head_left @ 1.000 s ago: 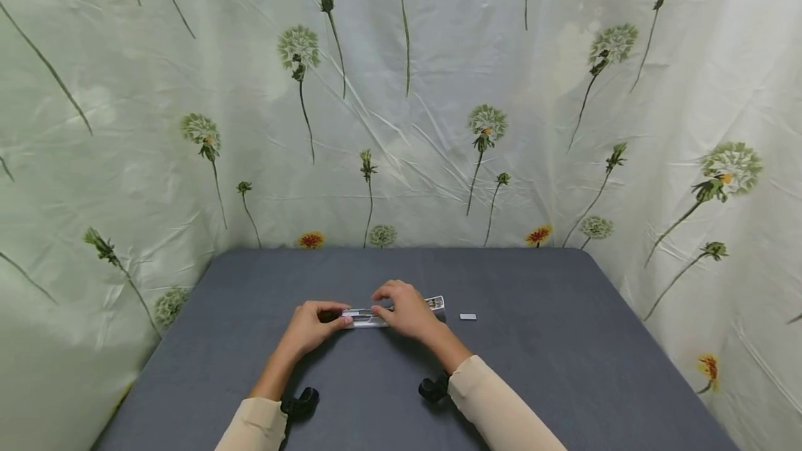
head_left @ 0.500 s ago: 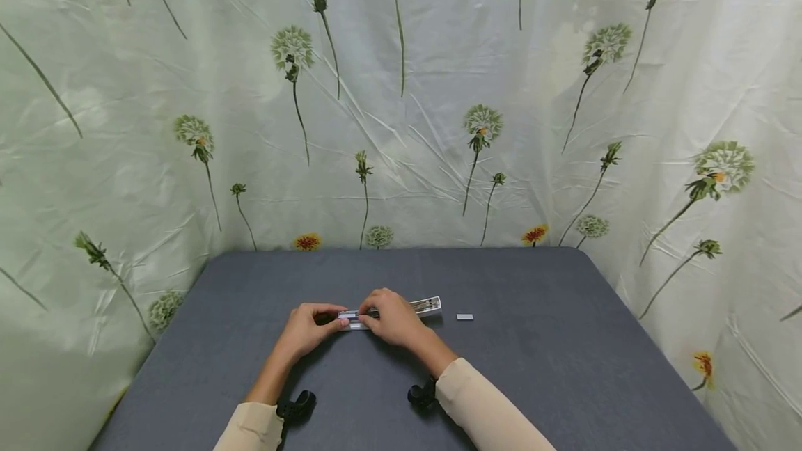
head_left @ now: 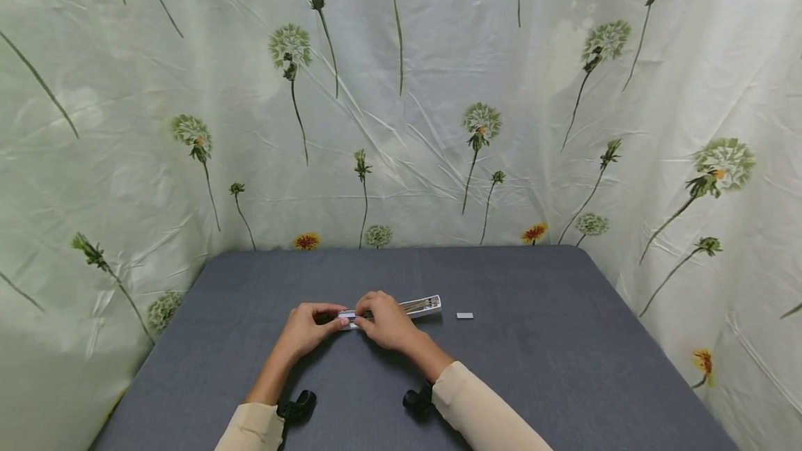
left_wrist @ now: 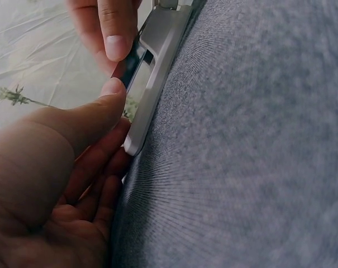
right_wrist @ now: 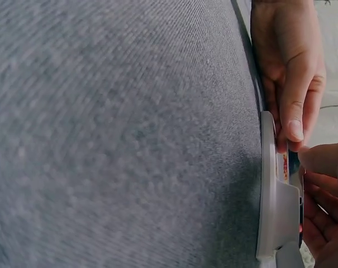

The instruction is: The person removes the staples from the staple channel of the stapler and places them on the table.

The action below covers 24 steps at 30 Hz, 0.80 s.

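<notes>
Pale grey plastic first: the left end of the stapler (head_left: 424,307) sits between the thumb and fingers of my left hand (head_left: 305,329), pinched there. Just to the right, my right hand (head_left: 388,322) pinches the stapler's narrow dark strip (left_wrist: 132,65), fingertips close to my left thumb. Past my right hand, the stapler's other end juts out, hollow side showing. Near that end, apart from both hands, a small whitish block (head_left: 465,315) lies on the grey cloth (head_left: 539,367).
</notes>
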{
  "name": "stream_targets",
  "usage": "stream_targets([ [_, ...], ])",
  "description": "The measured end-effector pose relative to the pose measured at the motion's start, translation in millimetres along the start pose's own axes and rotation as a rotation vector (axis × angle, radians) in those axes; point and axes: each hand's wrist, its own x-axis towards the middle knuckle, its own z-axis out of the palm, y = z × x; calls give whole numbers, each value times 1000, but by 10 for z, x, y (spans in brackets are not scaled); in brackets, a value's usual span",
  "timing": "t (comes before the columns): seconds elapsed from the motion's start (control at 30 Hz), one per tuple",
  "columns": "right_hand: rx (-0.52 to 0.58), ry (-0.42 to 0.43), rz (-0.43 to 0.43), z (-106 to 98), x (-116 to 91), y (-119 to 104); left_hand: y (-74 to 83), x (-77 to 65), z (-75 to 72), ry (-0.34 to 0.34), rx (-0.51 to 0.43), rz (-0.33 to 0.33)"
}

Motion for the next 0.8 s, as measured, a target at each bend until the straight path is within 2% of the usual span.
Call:
stream_targets([
  [0.13,62,37,39,18,11,1,6,1,2,4,-1,2],
  [0.33,95,84,70,31,6,-11,12,2,7,-5,-20,-1],
  [0.53,73,118,73,65,22,-14,10,-3,7,-3,-10,-2],
  [0.8,44,121,80,69,56,-19,25,-19,5,2,-7,-14],
])
